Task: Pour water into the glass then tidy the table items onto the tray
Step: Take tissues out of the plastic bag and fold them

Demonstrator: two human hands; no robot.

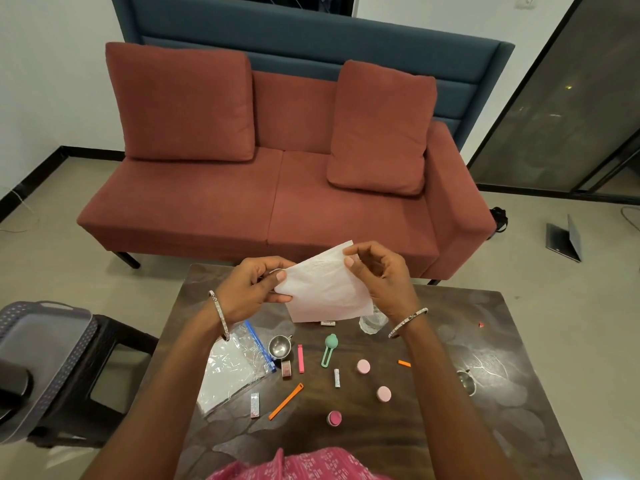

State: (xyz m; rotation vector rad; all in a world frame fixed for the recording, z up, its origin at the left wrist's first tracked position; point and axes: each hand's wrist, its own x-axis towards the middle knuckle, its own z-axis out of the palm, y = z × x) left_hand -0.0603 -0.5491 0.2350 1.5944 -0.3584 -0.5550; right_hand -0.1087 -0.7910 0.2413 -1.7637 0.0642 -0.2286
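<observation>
- The left hand (pixel 252 289) is pinching the left edge of a white paper napkin (pixel 322 292) between thumb and curled fingers. The right hand (pixel 377 278) is pinching its upper right corner.
- The glass (pixel 372 323) is standing on the table (pixel 450 341) just under the right wrist, partly hidden; whether it is holding water cannot be told.
- Tidying is judged barely begun: a zip bag (pixel 232 368), 2 steel cups (pixel 280 346), 3 pink caps (pixel 363 366), a green clip (pixel 329 348) and an orange clip (pixel 285 401) are lying scattered on the table.
- The grey perforated tray (pixel 59 327) is resting on a black stool (pixel 110 341) left of the table.
- The dark, patterned tabletop is reflecting light; a red sofa (pixel 277 188) is standing beyond it, and a laptop (pixel 564 240) is sitting on the floor.
</observation>
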